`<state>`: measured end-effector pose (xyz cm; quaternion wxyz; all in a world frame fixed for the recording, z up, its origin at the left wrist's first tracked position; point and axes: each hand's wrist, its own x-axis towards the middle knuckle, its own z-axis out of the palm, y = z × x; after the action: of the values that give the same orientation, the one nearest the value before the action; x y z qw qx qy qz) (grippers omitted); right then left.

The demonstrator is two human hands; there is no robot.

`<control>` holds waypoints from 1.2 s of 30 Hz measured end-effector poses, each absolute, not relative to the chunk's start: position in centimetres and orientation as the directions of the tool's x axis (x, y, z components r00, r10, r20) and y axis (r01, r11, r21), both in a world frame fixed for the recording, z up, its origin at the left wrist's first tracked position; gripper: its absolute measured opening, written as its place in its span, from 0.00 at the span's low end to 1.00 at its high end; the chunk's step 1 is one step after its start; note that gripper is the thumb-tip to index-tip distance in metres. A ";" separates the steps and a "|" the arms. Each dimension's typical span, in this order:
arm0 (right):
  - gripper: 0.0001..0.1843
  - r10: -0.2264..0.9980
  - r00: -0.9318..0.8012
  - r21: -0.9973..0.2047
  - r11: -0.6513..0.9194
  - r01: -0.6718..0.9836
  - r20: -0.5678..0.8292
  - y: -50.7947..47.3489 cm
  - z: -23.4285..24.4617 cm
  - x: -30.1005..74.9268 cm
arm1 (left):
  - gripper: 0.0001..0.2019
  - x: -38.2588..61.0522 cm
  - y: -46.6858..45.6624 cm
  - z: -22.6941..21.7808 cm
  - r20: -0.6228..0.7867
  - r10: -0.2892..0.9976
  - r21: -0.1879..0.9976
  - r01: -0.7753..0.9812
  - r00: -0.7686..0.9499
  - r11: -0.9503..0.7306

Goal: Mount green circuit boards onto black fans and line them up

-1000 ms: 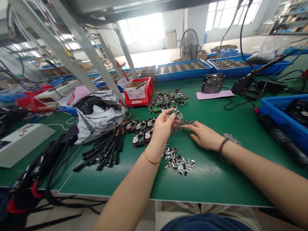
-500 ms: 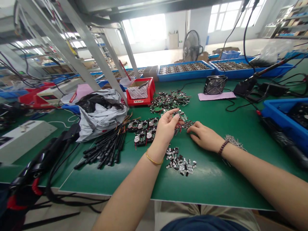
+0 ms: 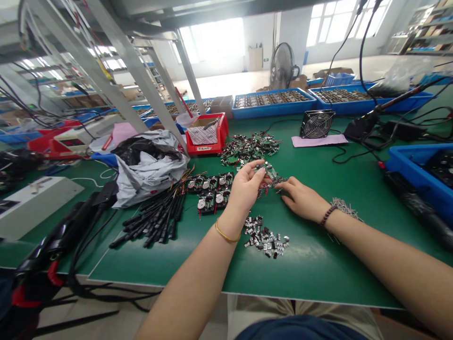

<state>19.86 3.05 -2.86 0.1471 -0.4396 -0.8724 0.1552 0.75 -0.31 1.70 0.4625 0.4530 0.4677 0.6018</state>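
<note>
My left hand (image 3: 247, 182) is closed, with a small circuit board (image 3: 268, 169) pinched between thumb and fingers. The board carries several tiny parts. Just right of it, my right hand (image 3: 300, 198) reaches its fingertips to a pile of small metal-and-black parts (image 3: 278, 182), thumb apart from the forefinger. Whether a tiny part lies at those fingertips is too small to tell. Beyond the hands lies a heap of circuit boards with wires (image 3: 251, 146). Nearer me is a scatter of small silver-and-black switch-like parts (image 3: 264, 236). Thin metal pins (image 3: 345, 208) lie beside my right wrist.
Left of my hands are black modules with round discs (image 3: 207, 200), black cables (image 3: 155, 222) and a grey plastic bag (image 3: 152, 165). A red bin (image 3: 222, 134) and blue trays (image 3: 272, 111) stand behind. To the right are a small fan (image 3: 317, 127) and a blue bin (image 3: 406, 163).
My right hand has shifted slightly to the right, its fingertips still by the pile. My left hand keeps the circuit board, which has tilted a little.
</note>
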 end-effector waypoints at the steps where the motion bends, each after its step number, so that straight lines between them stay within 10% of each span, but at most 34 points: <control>1: 0.13 0.812 -0.569 -0.413 0.564 0.715 0.125 3.1 -3.0 19.9 | 0.15 0.8 -0.3 1.7 0.107 0.981 0.984 -0.124 -0.161 -0.128; 9: 0.05 0.827 -0.523 -0.606 0.527 0.595 0.206 4.1 -2.1 21.3 | 0.15 1.2 0.1 1.0 -0.026 0.998 0.999 -0.024 -0.065 0.024; 16: 0.17 0.816 -0.493 -0.721 0.534 0.442 0.303 3.1 0.1 22.6 | 0.16 2.5 -0.9 0.3 -0.127 0.990 0.988 0.097 0.055 0.121; 36: 0.10 0.794 -0.503 -0.641 0.589 0.492 0.342 2.9 -1.3 21.4 | 0.11 2.5 -0.5 -0.2 -0.175 0.982 0.984 -0.010 0.073 0.176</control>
<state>21.40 2.85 -1.25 0.3159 -0.3858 -0.8334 0.2386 2.50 -0.49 -0.23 0.5639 0.4673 0.5199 0.4398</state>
